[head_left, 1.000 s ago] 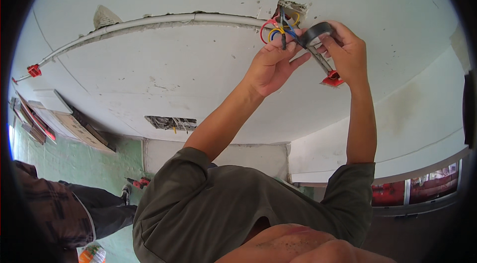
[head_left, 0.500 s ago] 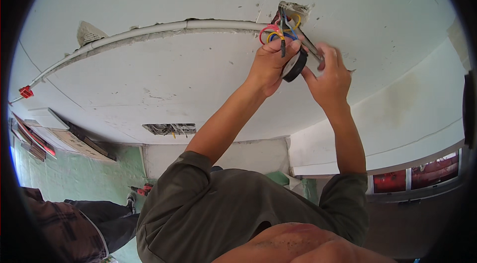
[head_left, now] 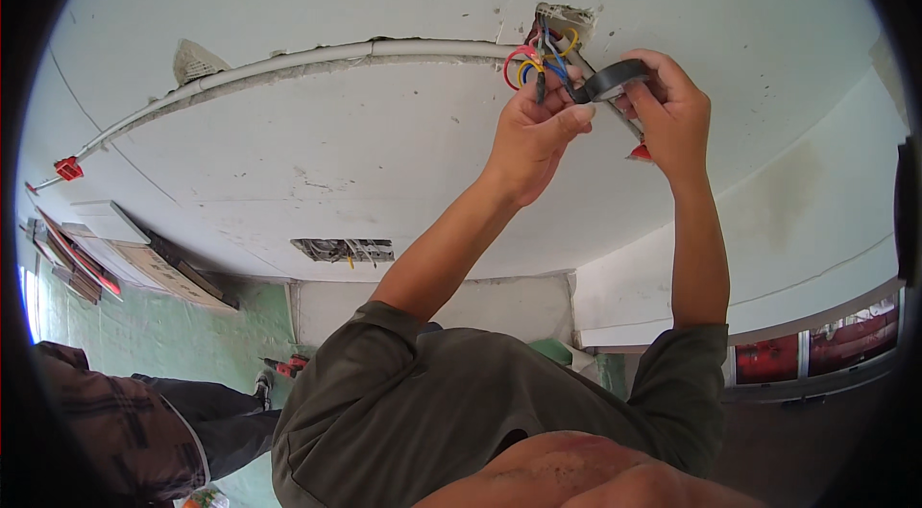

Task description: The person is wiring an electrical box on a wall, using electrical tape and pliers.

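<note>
Both arms are raised to a white plastered ceiling (head_left: 384, 143). The left hand (head_left: 538, 129) is closed around a bundle of wires (head_left: 540, 61), red, yellow and blue, pinching them just below the point where they loop out of a small box (head_left: 565, 20) set into the ceiling. The right hand (head_left: 672, 109) is closed on a roll of black tape (head_left: 615, 81), thumb and fingers gripping its rim; the roll sits just beside the left hand's fingertips, and a short black strip appears to run from it to the wires. A small red item shows under the right hand; its nature cannot be determined. A white pipe (head_left: 317, 59) runs along the ceiling from the box toward the left, ending near a red clip (head_left: 67, 167). A rectangular opening (head_left: 344, 250) in the ceiling lies well apart from the hands. Another person in dark trousers (head_left: 206, 422) stands at lower left, beside a red tool (head_left: 288, 366) on the green floor.
</note>
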`<state>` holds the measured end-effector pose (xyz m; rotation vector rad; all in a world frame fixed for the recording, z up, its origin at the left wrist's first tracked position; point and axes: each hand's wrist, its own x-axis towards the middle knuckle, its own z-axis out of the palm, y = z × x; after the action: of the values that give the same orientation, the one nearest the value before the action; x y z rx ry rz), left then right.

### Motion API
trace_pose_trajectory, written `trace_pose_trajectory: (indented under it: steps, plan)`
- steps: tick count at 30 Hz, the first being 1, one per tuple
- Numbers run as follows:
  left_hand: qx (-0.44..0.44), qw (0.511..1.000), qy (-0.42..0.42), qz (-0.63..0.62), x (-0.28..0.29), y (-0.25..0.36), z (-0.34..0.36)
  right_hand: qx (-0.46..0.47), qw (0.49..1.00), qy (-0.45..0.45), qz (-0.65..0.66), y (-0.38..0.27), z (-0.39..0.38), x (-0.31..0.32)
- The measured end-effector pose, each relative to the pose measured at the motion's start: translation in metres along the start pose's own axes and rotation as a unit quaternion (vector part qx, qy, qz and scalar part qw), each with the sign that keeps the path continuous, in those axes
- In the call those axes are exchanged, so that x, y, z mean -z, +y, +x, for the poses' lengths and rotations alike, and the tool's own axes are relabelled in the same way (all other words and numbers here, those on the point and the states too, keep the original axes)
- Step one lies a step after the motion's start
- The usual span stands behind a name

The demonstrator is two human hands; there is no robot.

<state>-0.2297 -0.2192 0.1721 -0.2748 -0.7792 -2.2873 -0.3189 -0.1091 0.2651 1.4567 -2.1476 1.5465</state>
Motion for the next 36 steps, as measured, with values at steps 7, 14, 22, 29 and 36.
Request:
trace_pose_trajectory:
  steps: [7,14,22,29,36]
  plan:
    - [-0.135,0.963,0.07,0.224,0.0,-0.022,0.002,-0.022,0.998,-0.011,0.062,0.034,-0.004,0.007]
    - [-0.207,0.942,0.113,0.237,-0.004,-0.017,-0.005,0.09,0.987,0.057,-0.116,0.072,-0.03,-0.028]
    - [-0.072,0.953,0.035,0.293,0.03,0.005,-0.039,-0.167,0.952,-0.186,0.179,0.058,-0.033,-0.065]
    - [-0.126,0.946,0.034,0.295,0.018,0.013,-0.055,0.124,0.984,-0.123,-0.026,0.015,-0.026,-0.022]
    - [-0.337,0.88,0.028,0.333,0.017,-0.02,-0.058,0.512,0.823,-0.054,-0.24,-0.003,0.007,-0.009]
